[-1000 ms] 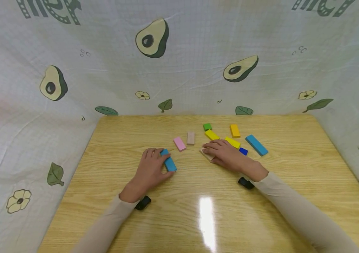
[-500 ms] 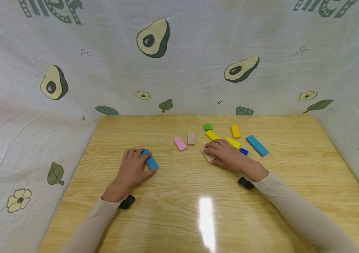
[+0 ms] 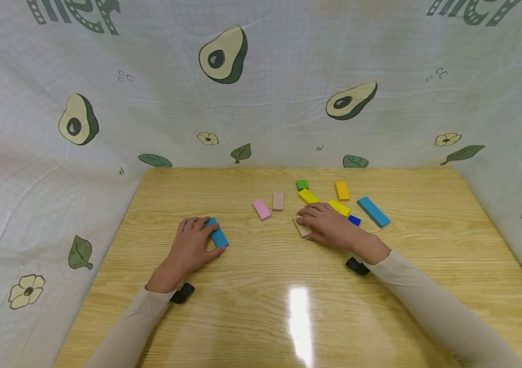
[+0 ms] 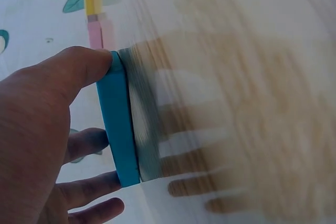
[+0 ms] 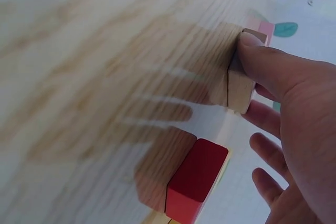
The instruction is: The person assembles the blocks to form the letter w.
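Note:
On the left side of the wooden table, my left hand (image 3: 190, 244) pinches a long blue block (image 3: 217, 235) by its ends. The left wrist view has my thumb on one end of that blue block (image 4: 119, 121) and fingertips at the other. Right of the middle, my right hand (image 3: 330, 225) holds a plain wood block (image 3: 301, 228) between thumb and fingers. In the right wrist view the wood block (image 5: 241, 90) lies against the tabletop. A red block (image 5: 198, 174) sits close by my right fingers there; in the head view the hand hides it.
A pink block (image 3: 262, 209) and a pale brown block (image 3: 278, 201) lie between my hands. Behind the right hand are green (image 3: 302, 184), yellow (image 3: 308, 196) and orange (image 3: 341, 190) blocks. A dark blue block (image 3: 354, 220) and another long blue block (image 3: 373, 211) lie to its right.
My left hand has moved left across the table with the blue block, mostly in the first half second. The right hand and the wood block have stayed in place.

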A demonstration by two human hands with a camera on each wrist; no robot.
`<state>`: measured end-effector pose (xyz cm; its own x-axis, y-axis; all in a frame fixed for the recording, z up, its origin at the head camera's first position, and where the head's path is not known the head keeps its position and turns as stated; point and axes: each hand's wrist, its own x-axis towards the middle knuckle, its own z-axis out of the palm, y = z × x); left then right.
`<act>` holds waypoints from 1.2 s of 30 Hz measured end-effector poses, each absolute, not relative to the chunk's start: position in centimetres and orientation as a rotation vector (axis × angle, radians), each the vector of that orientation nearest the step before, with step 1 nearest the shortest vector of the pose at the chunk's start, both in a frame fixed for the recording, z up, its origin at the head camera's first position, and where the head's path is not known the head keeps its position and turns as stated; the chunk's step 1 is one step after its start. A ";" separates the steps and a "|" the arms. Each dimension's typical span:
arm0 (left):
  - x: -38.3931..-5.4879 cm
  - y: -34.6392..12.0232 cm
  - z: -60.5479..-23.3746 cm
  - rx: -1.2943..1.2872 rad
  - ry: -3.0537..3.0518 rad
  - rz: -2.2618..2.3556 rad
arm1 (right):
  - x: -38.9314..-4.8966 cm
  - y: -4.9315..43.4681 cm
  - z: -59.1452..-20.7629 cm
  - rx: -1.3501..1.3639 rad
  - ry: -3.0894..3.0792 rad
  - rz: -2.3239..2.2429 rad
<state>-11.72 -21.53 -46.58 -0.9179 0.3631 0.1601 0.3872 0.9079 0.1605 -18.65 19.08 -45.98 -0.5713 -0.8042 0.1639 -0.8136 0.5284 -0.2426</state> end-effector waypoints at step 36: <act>-11.3 -21.5 -46.4 -0.609 -2.955 -0.282 | -19.6 13.0 -42.4 1.526 -2.606 0.487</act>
<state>-11.27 -21.51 -46.41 -0.9134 0.3803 0.1453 0.4009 0.9023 0.1588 -19.60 12.98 -42.43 -0.4996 -0.8354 0.2292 -0.8618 0.4525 -0.2293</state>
